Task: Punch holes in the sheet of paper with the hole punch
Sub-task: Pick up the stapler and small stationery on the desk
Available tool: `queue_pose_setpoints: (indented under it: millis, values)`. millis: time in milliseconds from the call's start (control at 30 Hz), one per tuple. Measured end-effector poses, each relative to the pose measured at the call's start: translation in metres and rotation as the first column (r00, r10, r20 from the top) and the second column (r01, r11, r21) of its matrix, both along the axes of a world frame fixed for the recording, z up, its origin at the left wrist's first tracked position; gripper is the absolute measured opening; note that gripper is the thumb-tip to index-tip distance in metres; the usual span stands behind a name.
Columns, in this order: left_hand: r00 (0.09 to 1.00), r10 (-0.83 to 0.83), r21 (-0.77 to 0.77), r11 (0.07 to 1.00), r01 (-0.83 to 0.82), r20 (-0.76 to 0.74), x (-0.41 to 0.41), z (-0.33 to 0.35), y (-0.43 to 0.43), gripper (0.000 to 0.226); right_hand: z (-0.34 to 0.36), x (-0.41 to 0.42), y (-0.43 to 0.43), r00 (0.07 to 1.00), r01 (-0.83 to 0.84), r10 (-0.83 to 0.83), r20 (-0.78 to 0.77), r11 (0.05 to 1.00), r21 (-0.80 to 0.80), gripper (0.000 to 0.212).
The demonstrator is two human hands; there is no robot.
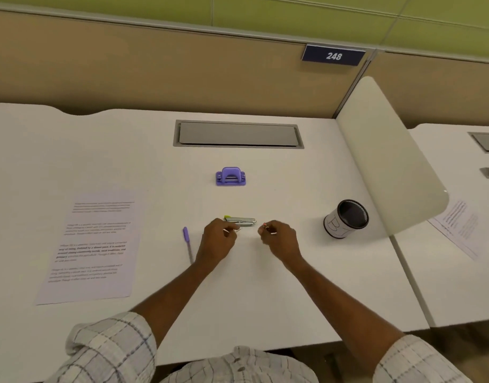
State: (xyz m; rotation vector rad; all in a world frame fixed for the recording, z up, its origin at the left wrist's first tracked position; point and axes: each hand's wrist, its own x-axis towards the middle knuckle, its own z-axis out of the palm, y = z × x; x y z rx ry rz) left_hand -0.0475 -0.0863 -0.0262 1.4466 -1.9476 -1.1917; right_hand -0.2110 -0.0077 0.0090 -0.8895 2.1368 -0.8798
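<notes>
Hole punch (pixel 230 176) stood beyond the stapler (pixel 240 220); sheet of paper (pixel 92 246) lay left. Left hand (pixel 217 241) and right hand (pixel 279 239) each pinched small unidentifiable items beside the stapler.

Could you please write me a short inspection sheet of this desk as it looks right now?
Surface: white desk, closed grey hatch at back.
Job's things: purple hole punch mid-desk; printed sheet flat, far left, apart from it.
Clutter: stapler, purple pen, black mesh cup.
Hands: left hand and right hand each pinch something small; too small to identify.
Cables: nothing seen.
Surroundings: curved divider, sign 248.
</notes>
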Motion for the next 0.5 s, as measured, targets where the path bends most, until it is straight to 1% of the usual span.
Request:
queue_pose_setpoints:
  millis: [100, 200, 267, 400, 500]
  values:
    - [0.997, -0.044, 0.044, 0.998, 0.047, -0.066, -0.032, 0.016, -0.011, 0.014, 0.021, -0.032, -0.014, 0.995, 0.04, -0.038, 0.089, 0.999, -0.021, 0.009]
    - [0.993, -0.091, 0.083, 0.992, 0.097, -0.081, -0.071, 0.033, -0.025, 0.017, 0.04, -0.072, -0.032, 0.992, 0.072, -0.073, 0.106, 0.997, 0.01, 0.009]
    - [0.992, -0.087, 0.096, 0.991, 0.096, -0.088, -0.098, 0.043, -0.035, 0.02, 0.05, -0.102, -0.046, 0.994, 0.06, -0.061, 0.087, 0.998, 0.018, 0.012]
    - [0.991, -0.061, 0.143, 0.987, 0.078, -0.121, -0.152, 0.054, -0.052, 0.019, 0.063, -0.167, -0.073, 0.999, 0.026, -0.028, 0.03, 0.997, 0.066, 0.009]
    - [0.996, -0.027, 0.169, 0.985, 0.042, -0.09, -0.193, 0.054, -0.064, 0.018, 0.064, -0.216, -0.087, 1.0, 0.014, -0.014, -0.005, 0.994, 0.109, 0.012]
